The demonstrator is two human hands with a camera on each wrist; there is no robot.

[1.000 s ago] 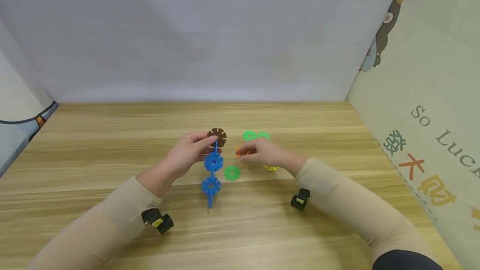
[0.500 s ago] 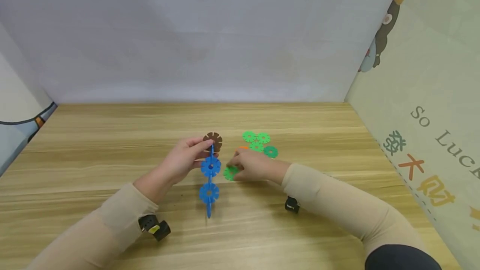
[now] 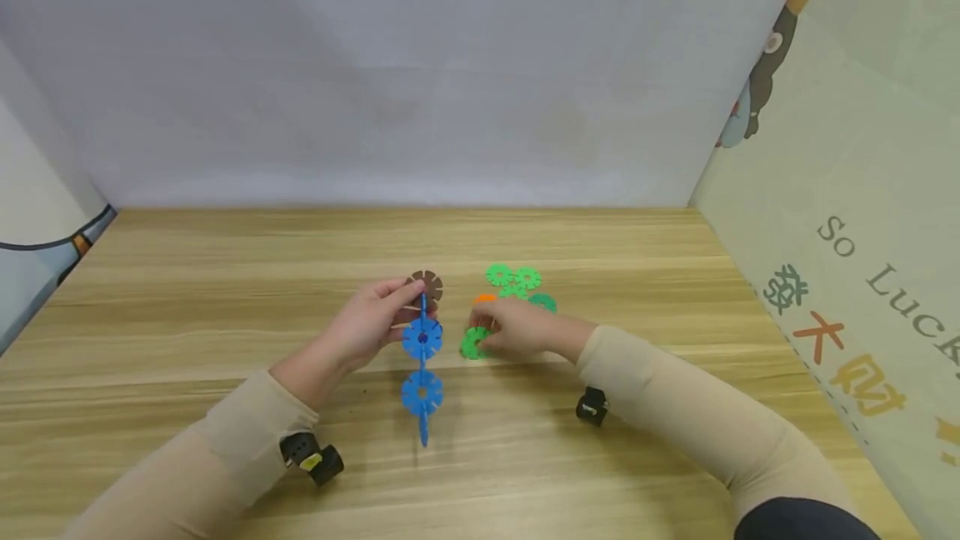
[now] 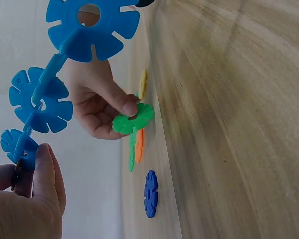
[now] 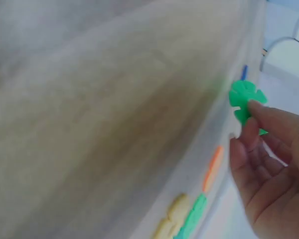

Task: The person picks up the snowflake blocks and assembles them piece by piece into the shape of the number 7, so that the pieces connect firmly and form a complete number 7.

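In the head view, my left hand [image 3: 367,323] holds up a chain of notched snowflake discs by its top end. A brown disc [image 3: 431,283] tops the chain, with blue discs [image 3: 422,392] interlocked edge-on and face-on below it. To the right, my right hand [image 3: 523,327] pinches a green snowflake disc [image 3: 472,345] between thumb and fingers. The left wrist view has this green disc [image 4: 142,117] raised off the table, tilted. The right wrist view also shows the green disc [image 5: 244,97] at the fingertips, apart from the chain.
Beyond the right hand lie light green discs [image 3: 498,275], a darker green disc [image 3: 543,302] and an orange disc [image 3: 486,299]. Yellow discs [image 5: 177,211] appear in the right wrist view. A dark blue disc [image 4: 150,194] lies on the table [image 3: 262,257].
My right hand has come down and left, then picked up the green disc from the table and drawn it slightly right. The left hand's chain has lowered a little toward me.
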